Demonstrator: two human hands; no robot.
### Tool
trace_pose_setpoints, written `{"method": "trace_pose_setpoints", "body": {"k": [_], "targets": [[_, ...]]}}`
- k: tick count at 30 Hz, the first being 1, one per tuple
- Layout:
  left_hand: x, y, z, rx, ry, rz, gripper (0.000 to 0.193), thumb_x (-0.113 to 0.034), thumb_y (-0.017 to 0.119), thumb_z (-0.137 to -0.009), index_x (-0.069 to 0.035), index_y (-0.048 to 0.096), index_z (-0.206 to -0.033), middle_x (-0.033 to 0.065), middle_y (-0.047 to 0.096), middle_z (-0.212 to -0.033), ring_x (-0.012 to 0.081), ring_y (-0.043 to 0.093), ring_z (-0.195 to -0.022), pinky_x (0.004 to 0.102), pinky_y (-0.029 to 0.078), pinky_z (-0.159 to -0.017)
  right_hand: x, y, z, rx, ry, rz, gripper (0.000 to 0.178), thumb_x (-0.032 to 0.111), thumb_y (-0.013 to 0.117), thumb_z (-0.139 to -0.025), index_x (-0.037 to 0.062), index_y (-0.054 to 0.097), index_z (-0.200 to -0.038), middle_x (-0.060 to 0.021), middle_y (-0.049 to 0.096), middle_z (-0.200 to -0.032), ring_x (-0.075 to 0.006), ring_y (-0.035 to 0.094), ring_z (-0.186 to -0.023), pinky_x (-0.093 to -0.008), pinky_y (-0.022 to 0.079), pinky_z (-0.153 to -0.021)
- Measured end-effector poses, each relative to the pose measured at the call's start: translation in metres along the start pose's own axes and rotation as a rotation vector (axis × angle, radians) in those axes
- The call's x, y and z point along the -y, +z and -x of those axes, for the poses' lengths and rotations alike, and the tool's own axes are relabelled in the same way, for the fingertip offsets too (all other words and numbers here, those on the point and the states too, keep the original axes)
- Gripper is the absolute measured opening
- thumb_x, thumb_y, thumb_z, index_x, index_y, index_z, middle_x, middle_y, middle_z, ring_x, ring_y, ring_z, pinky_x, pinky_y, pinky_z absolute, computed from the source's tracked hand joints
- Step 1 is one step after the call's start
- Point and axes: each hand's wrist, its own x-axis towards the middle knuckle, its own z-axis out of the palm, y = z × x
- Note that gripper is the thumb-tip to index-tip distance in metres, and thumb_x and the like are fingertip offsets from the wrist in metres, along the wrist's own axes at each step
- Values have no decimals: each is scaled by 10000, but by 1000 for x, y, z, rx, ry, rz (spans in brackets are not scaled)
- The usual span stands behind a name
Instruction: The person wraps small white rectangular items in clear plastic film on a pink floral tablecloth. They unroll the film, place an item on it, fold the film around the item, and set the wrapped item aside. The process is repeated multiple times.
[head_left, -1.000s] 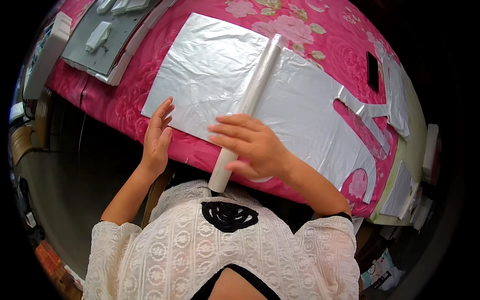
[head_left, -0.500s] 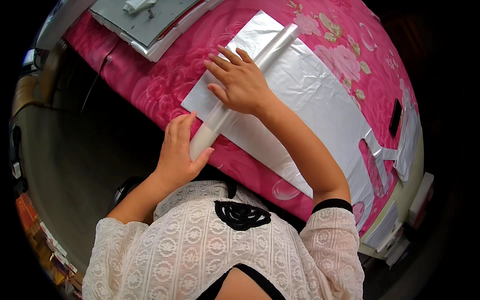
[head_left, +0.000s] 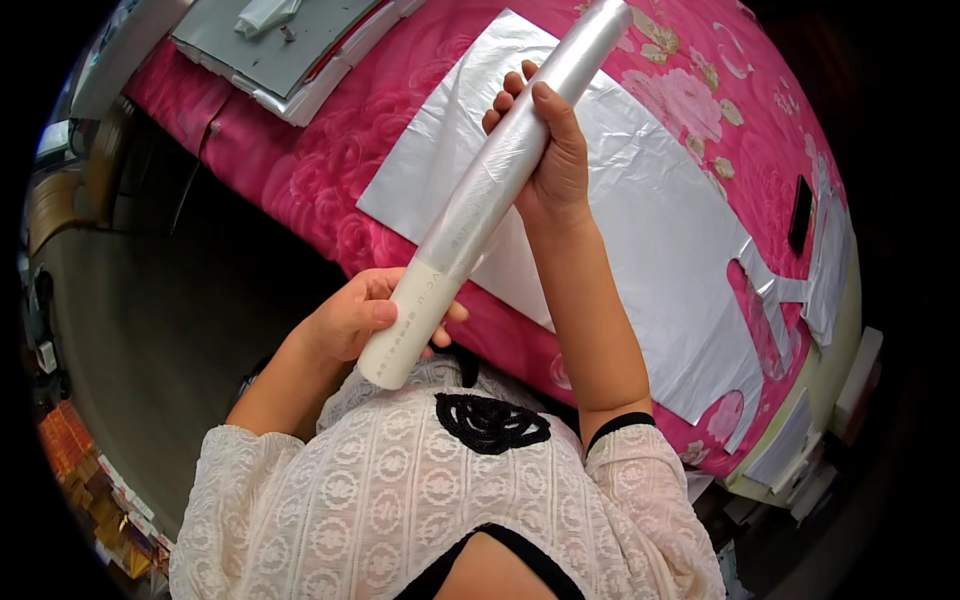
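A white plastic pipe (head_left: pixel 403 335) with clear film (head_left: pixel 490 190) rolled round most of it is lifted off the table and tilted from lower left to upper right. My left hand (head_left: pixel 365 318) grips its bare lower end, thumb on top. Farther up, my right hand (head_left: pixel 556 165) wraps round the film-covered part, fingertips showing on the far side. Beneath the pipe, a silvery-white plastic bag (head_left: pixel 640 260) with cut-out handles lies spread flat on the table, lightly creased.
A pink flowered tablecloth (head_left: pixel 300 190) covers the table. A grey board (head_left: pixel 260 50) on a white stack, with a crumpled white packet (head_left: pixel 265 14) on it, stands at the far left. Toward the right edge lie a dark phone-like object (head_left: pixel 800 215) and more silvery plastic (head_left: pixel 830 285).
The pipe has been raised from the bag toward me. My right hand, flat on the roll before, now grips it from below; my left hand has closed round the lower end.
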Motion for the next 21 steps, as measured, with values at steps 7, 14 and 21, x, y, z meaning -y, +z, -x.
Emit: {"method": "trace_pose_setpoints", "body": {"k": [7, 14, 21], "targets": [[14, 35, -37, -94, -68, -431, 531, -339, 714, -751, 3, 492, -1091, 63, 575, -871, 127, 581, -726, 265, 499, -659, 52, -20, 34, -78, -194, 169, 582, 150, 671, -766, 3, 317, -1204, -93, 519, -884, -151, 572, -773, -310, 533, -673], [21, 58, -59, -75, -174, -344, 630, -540, 551, -825, -16, 494, -1171, 56, 584, -916, 112, 581, -782, 260, 481, -681, 71, -39, 69, -107, -269, 208, 531, 157, 653, -777, 13, 353, -1192, -94, 525, -882, -153, 575, -768, -314, 528, -693], [36, 75, -86, -352, 136, -1196, 471, -213, 666, -788, -18, 489, -1179, 69, 594, -925, 132, 567, -824, 278, 460, -734, 78, -39, 81, -235, -360, 339, 517, 161, 685, -770, -11, 370, -1142, -101, 523, -865, -166, 586, -754, -318, 527, -681]]}}
